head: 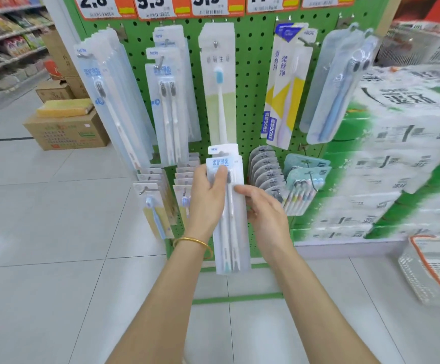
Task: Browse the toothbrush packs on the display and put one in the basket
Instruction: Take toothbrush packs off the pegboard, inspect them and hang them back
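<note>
A green pegboard display (250, 106) carries hanging toothbrush packs. On the lower row, a white two-brush toothbrush pack (230, 232) hangs in the middle. My left hand (205, 195) grips its upper left side, thumb across the front near the brush heads. My right hand (263, 208) holds its right edge, fingertips on the front. A white mesh basket with an orange rim (434, 274) sits on the floor at the lower right, apart from both hands.
More packs hang above, among them a single blue-headed brush pack (220, 90) and a yellow pack (283, 88). Stacked tissue packages (397, 153) fill the right side. Cardboard boxes (66, 130) stand on the tiled floor at left, beside a shelf aisle.
</note>
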